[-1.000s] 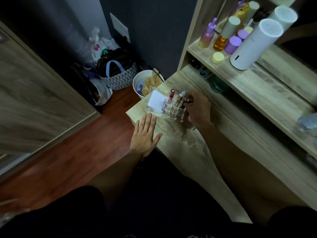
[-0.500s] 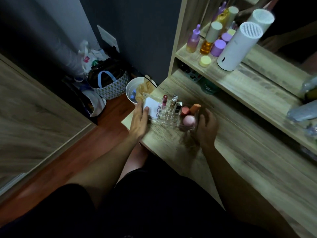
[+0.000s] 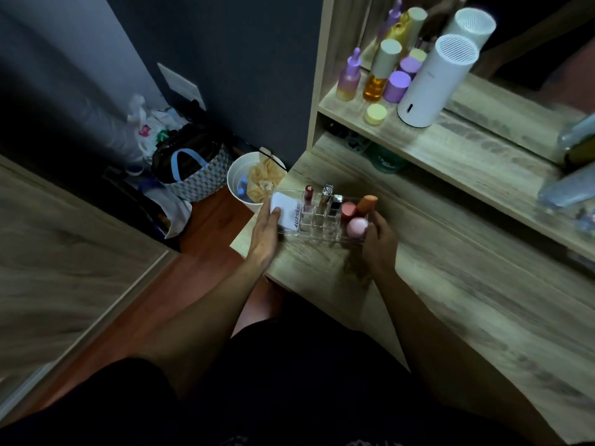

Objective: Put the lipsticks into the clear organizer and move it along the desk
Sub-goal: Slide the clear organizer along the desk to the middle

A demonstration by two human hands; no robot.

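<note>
The clear organizer point(image 3: 317, 228) stands near the left end of the wooden desk point(image 3: 450, 284). Upright in its back slots are a red lipstick point(image 3: 308, 194), a silver-capped lipstick point(image 3: 326, 194) and a black-and-silver one point(image 3: 335, 202). A white packet point(image 3: 286, 211) fills its left part; a pink sponge point(image 3: 356, 227), a red cap point(image 3: 348, 210) and an orange sponge point(image 3: 367, 203) sit at its right. My left hand point(image 3: 265, 233) grips the organizer's left end, fingers on the packet. My right hand point(image 3: 380, 243) grips its right end.
A shelf above the desk carries a white cylinder point(image 3: 431, 82), purple and amber bottles point(image 3: 380, 74) and a small yellow jar point(image 3: 375, 114). On the floor to the left are a white bin point(image 3: 240, 181) and a patterned bag point(image 3: 196, 175). My legs are under the desk edge.
My left hand left the desk top and came onto the organizer's left end. My right hand moved from the lipstick slots to the right end. Over the last half second little has shifted.
</note>
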